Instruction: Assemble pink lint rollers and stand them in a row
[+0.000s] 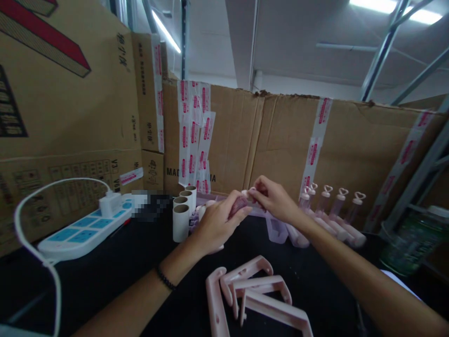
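Your left hand (218,225) is closed around a purplish piece (239,204), its thumb below and fingers above, and your right hand (272,197) pinches a small pale piece (249,193) right beside it. The two grips nearly meet; whether the pieces touch, you cannot tell from here. The step in hand looks like close work between these two parts, joining or parting them, and the direction is not clear. The next move seems to call for a firm left hold and a fine right pinch, with the two parts kept in line. Just beyond and below your right grip sits a translucent purple holder (276,228); farther right of it stand heart-topped tubes (337,207) in a row. Left of your left grip, near the wrist, white cylinders (180,223) stand upright with open tops. Nearer to you than both grips, pink brackets (275,306) lie in a loose, overlapping pile, touched by neither hand. Well left of the grip lies a power strip (63,244)
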### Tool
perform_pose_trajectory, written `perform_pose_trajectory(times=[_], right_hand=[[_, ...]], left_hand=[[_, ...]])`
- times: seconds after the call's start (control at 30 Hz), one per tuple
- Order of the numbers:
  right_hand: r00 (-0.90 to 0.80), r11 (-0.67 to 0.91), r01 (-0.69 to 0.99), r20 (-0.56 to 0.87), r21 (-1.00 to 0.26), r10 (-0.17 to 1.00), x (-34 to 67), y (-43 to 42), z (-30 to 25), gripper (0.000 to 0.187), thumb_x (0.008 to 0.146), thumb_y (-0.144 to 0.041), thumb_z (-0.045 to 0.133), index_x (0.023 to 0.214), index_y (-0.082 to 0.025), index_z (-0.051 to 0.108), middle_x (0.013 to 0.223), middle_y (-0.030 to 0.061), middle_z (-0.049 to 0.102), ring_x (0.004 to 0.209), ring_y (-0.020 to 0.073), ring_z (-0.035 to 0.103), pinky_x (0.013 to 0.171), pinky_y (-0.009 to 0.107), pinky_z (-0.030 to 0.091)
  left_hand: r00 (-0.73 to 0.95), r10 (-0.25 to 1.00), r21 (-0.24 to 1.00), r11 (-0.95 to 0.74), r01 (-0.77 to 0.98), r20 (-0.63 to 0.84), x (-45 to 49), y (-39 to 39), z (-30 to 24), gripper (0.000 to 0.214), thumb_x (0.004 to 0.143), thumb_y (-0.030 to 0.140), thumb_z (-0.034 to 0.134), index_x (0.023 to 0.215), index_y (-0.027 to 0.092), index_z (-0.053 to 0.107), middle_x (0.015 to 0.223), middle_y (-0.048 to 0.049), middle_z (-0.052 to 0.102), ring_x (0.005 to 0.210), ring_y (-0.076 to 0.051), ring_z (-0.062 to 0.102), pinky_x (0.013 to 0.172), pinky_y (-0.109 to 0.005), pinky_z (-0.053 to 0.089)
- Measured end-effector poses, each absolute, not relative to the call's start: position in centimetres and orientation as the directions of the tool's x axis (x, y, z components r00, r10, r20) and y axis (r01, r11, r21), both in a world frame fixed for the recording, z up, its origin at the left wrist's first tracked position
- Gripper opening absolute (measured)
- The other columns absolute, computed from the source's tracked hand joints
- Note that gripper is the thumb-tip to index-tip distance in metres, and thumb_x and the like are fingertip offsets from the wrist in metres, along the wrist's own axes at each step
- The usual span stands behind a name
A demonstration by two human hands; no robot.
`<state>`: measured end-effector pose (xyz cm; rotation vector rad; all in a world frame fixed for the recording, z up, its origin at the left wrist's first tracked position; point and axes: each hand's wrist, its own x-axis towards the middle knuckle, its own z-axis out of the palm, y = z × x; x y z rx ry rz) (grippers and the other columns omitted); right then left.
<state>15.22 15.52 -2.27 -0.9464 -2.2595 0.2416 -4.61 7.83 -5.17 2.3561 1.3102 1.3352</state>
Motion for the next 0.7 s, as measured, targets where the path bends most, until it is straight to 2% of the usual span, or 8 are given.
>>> perform_pose_trajectory(times=[0.03,0.07,0.1,0.17,0.37,0.57,0.63,0.7], right_hand=[[-0.504,0.736,0.416,0.538,-0.535,0.676,15.9,14.3,-1.7,0.025,0.102,-0.046,0.048,0.098,-0.022,0.044,0.078,-0.0022,0.063,0.053,0.0098,0.055,0.05,0.022,0.044],[-0.507,0.728,0.303,0.543,-0.615,0.67,16.4,13.2,-1.2,0.027,0.1,-0.047,0.053,0.096,-0.022,0.044,0.075,-0.0039,0.061,0.051,0.0092,0.052,0.048,0.022,0.042],[-0.509,0.712,0.22,0.544,-0.667,0.667,16.8,12.2,-0.9,0.028,0.098,-0.047,0.056,0.095,-0.022,0.044,0.073,-0.0044,0.06,0.051,0.0089,0.052,0.048,0.021,0.042],[-0.527,0.692,0.17,0.529,-0.702,0.666,17.3,10.5,-0.6,0.028,0.096,-0.046,0.061,0.095,-0.022,0.046,0.074,-0.0039,0.06,0.053,0.0088,0.052,0.049,0.021,0.042],[-0.595,0.735,0.286,0.487,-0.615,0.639,17.5,9.2,-0.4,0.026,0.097,-0.044,0.061,0.094,-0.021,0.049,0.074,-0.0038,0.061,0.059,0.0092,0.053,0.054,0.022,0.038],[-0.741,0.82,0.424,0.373,-0.385,0.558,17.8,8.8,0.2,0.03,0.105,-0.041,0.046,0.086,-0.019,0.055,0.074,-0.0024,0.06,0.064,0.0093,0.052,0.063,0.023,0.038],[-0.736,0.812,0.431,0.368,-0.393,0.569,17.9,8.7,-0.1,0.036,0.107,-0.04,0.042,0.081,-0.018,0.054,0.07,-0.0022,0.058,0.063,0.0093,0.052,0.063,0.023,0.038],[-0.685,0.758,0.42,0.374,-0.499,0.625,17.8,8.7,-0.7,0.035,0.105,-0.042,0.045,0.081,-0.019,0.053,0.068,-0.0028,0.057,0.06,0.009,0.052,0.058,0.022,0.038]], left_hand=[[0.256,0.725,0.434,-0.615,0.658,0.639,-4.5,7.7,-5.1,0.027,0.1,0.049,0.049,0.107,0.025,0.059,0.082,0.0022,0.067,0.073,-0.018,0.063,0.068,-0.029,0.037],[0.28,0.714,0.389,-0.618,0.683,0.642,-4.4,7.5,-5.0,0.026,0.1,0.048,0.048,0.106,0.025,0.059,0.085,0.0017,0.068,0.077,-0.02,0.064,0.07,-0.03,0.037],[0.301,0.707,0.357,-0.621,0.698,0.64,-4.3,7.4,-4.9,0.026,0.101,0.048,0.048,0.105,0.025,0.058,0.088,0.001,0.069,0.079,-0.02,0.065,0.072,-0.03,0.037],[0.33,0.705,0.319,-0.62,0.717,0.627,-4.1,7.2,-4.8,0.026,0.102,0.048,0.047,0.101,0.024,0.057,0.089,0.0,0.071,0.08,-0.021,0.066,0.071,-0.031,0.036],[0.367,0.719,0.266,-0.602,0.753,0.59,-4.0,7.1,-5.1,0.029,0.102,0.049,0.044,0.097,0.023,0.055,0.09,-0.0008,0.072,0.077,-0.022,0.066,0.069,-0.032,0.032],[0.379,0.726,0.215,-0.58,0.786,0.573,-3.5,6.9,-5.0,0.035,0.102,0.054,0.042,0.091,0.022,0.053,0.086,-0.0026,0.071,0.076,-0.024,0.067,0.067,-0.033,0.032],[0.383,0.72,0.2,-0.58,0.789,0.579,-3.4,6.8,-4.9,0.038,0.101,0.057,0.04,0.091,0.023,0.053,0.085,-0.003,0.072,0.077,-0.025,0.068,0.067,-0.033,0.032],[0.397,0.706,0.187,-0.594,0.782,0.586,-3.4,6.8,-5.0,0.039,0.101,0.058,0.039,0.093,0.023,0.054,0.087,-0.0039,0.073,0.079,-0.026,0.069,0.066,-0.033,0.034]])
